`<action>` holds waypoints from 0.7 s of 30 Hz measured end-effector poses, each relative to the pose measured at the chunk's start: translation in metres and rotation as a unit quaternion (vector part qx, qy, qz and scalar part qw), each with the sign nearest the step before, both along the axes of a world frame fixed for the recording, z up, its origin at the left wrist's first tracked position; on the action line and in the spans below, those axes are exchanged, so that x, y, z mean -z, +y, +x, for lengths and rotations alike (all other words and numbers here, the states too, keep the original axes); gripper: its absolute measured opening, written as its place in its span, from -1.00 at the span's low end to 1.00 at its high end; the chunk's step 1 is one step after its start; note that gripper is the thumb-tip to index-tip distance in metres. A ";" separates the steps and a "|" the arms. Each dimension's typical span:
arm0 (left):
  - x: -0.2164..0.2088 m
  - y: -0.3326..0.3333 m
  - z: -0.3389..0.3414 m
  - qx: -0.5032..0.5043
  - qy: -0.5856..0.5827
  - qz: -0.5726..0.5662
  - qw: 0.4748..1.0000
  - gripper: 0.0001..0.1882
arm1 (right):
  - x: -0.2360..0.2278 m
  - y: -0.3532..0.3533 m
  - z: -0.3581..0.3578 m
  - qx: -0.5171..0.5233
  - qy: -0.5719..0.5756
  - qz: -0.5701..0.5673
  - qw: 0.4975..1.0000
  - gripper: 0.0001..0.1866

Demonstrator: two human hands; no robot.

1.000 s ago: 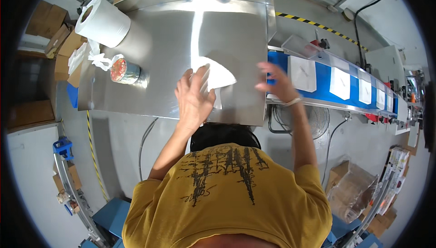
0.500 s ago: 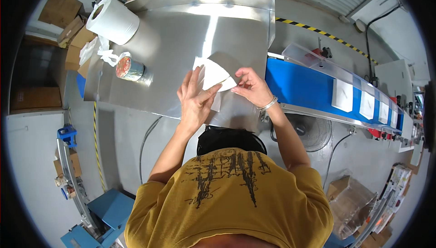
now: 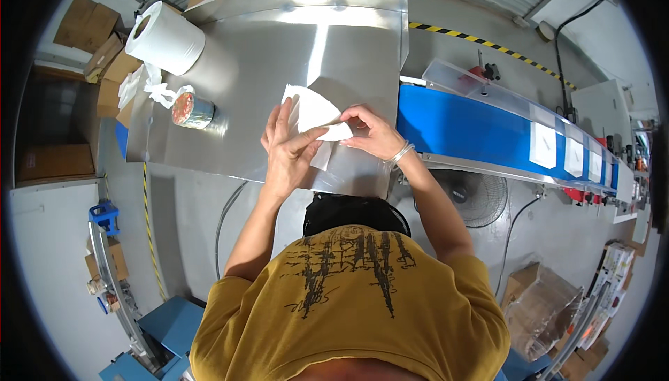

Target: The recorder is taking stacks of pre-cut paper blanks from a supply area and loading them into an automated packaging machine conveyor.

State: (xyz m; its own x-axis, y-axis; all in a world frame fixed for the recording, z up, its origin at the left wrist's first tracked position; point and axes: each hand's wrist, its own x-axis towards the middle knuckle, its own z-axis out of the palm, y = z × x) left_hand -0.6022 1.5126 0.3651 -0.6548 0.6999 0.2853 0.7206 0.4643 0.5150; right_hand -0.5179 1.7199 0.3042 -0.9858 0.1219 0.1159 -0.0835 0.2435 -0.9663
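Observation:
A folded white sheet (image 3: 312,109), paper-like with a curved upper edge, is held up above the metal table (image 3: 251,53). My left hand (image 3: 286,147) grips it from the left, thumb across the front and fingers behind. From the other side, my right hand (image 3: 375,133) pinches the sheet's right corner between thumb and fingers; a bracelet circles that wrist. Part of the white material hangs below my left thumb, and I cannot tell whether it is a separate piece.
A large white roll (image 3: 166,38) and a shiny can-shaped container (image 3: 193,110) stand on the table's left. To the right runs a blue conveyor belt (image 3: 460,123) with several flat white packets (image 3: 543,145) under a clear cover. A fan (image 3: 470,196) sits below the belt.
My right hand has closed its fingers on the sheet's right corner. The white packets have moved farther right along the belt. The whole view has shifted slightly.

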 end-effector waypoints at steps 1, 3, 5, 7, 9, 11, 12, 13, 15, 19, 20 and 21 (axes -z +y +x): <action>0.002 0.000 -0.001 0.006 -0.008 0.003 1.000 -0.64 | 0.003 0.000 -0.002 -0.011 0.015 -0.011 1.000 -0.55; -0.004 0.002 0.001 0.004 -0.013 -0.003 1.000 -0.59 | 0.008 0.002 -0.001 -0.017 0.027 -0.021 0.999 -0.54; -0.009 0.004 0.003 0.005 -0.018 -0.007 1.000 -0.53 | 0.013 0.008 0.005 0.018 0.132 0.102 0.986 -0.56; -0.010 0.001 0.005 -0.039 -0.023 -0.002 0.999 -0.44 | 0.033 0.026 0.026 0.098 0.043 0.005 0.994 -0.70; -0.003 -0.003 0.005 -0.059 -0.039 0.008 0.997 -0.44 | 0.035 0.053 0.051 0.266 -0.064 0.000 0.962 -0.80; -0.003 -0.001 0.007 -0.078 -0.047 0.015 0.996 -0.48 | 0.097 0.124 0.094 0.359 0.032 0.208 0.909 -0.75; -0.003 -0.004 0.010 -0.088 -0.046 0.011 0.995 -0.48 | 0.052 0.128 0.100 0.421 -0.078 0.059 0.902 -0.65; -0.006 0.000 0.014 -0.077 -0.072 0.025 0.994 -0.48 | 0.086 0.175 0.129 0.473 -0.107 0.228 0.845 -0.57; -0.006 -0.001 0.023 -0.081 -0.095 0.032 0.992 -0.48 | 0.066 0.213 0.157 0.524 -0.186 0.235 0.797 -0.54; 0.002 -0.001 0.037 -0.078 -0.081 0.036 0.993 -0.49 | 0.027 0.187 0.152 0.561 -0.139 0.619 0.532 -0.49; 0.003 0.001 0.039 -0.065 -0.077 0.039 0.994 -0.50 | 0.018 0.173 0.140 0.502 -0.072 0.556 0.659 -0.48; 0.004 0.001 0.040 -0.064 -0.066 0.049 0.995 -0.50 | 0.013 0.152 0.124 0.429 -0.004 0.477 0.767 -0.45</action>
State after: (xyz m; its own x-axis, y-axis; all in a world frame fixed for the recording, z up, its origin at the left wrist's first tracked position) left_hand -0.5620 1.5135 0.3613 -0.7727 0.5820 0.2536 0.5820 0.4897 0.6492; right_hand -0.3941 1.8722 0.2914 -0.5919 0.5898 0.5493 0.5077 0.8022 -0.3143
